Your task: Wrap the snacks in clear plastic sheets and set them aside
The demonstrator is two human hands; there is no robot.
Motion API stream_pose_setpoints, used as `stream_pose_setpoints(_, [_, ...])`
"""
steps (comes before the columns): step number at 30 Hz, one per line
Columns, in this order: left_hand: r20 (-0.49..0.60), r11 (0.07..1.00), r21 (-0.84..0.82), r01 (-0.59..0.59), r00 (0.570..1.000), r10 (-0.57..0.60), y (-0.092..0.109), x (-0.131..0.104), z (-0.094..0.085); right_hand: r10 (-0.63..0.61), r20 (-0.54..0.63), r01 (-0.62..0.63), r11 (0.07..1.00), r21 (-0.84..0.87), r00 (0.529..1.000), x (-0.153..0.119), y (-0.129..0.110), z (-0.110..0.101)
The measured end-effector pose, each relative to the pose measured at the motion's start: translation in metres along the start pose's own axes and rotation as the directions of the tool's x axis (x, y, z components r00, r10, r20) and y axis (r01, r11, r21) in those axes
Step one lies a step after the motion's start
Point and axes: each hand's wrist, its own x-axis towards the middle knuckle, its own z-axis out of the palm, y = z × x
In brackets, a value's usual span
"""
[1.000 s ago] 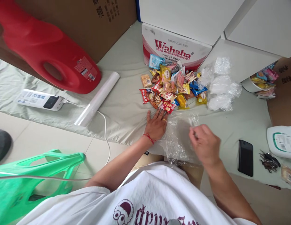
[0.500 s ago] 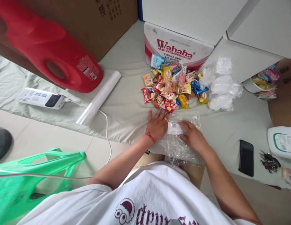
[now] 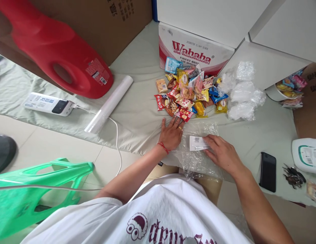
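Observation:
My left hand [image 3: 171,135] lies flat with its fingers spread on the pale cloth, just below a heap of wrapped snacks [image 3: 185,96]. Its fingertips are close to a red snack packet [image 3: 183,114]. Between thumb and fingers, my right hand [image 3: 222,152] grips a small white packet with a barcode [image 3: 197,143]; the packet's right end is hidden by the fingers. Under the packet and the right hand spreads a sheet of clear plastic film [image 3: 192,162], crinkled, hanging over the front edge. The left hand's fingers are beside the film's left border.
A film roll [image 3: 109,103], a white power bank [image 3: 49,104] with cable and a red jug [image 3: 63,57] are on the left. Film-wrapped bundles [image 3: 241,95] sit right of the snacks. Phone [image 3: 268,171], keys [image 3: 294,176] and a white bottle [image 3: 308,154] lie far right. A green stool [image 3: 45,193] stands lower left.
My right hand has moved right across the film, bringing the white packet with it, away from my left hand. The left hand stays flat in the same place.

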Motion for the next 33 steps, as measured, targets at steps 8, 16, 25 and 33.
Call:
stream_pose_setpoints(8, [0.001,1.0,-0.003,0.011,1.0,-0.011,0.0,0.001,-0.002,-0.06,0.16,0.06,0.998,0.01,0.985,0.021,-0.033,0.01])
stream_pose_setpoints(16, [0.051,0.998,-0.052,0.019,0.999,-0.017,-0.008,0.004,-0.003,-0.103,0.225,0.084,0.992,0.094,0.969,0.017,-0.032,0.008])
stream_pose_setpoints(25, [0.056,0.987,-0.154,0.034,0.998,-0.026,-0.014,0.005,-0.005,-0.057,0.193,0.04,0.995,0.088,0.979,0.032,-0.034,0.017])
stream_pose_setpoints(33, [-0.177,0.979,-0.203,0.016,0.983,-0.053,-0.04,-0.018,-0.006,-0.004,0.13,-0.024,0.978,0.209,0.991,0.029,-0.025,0.03])
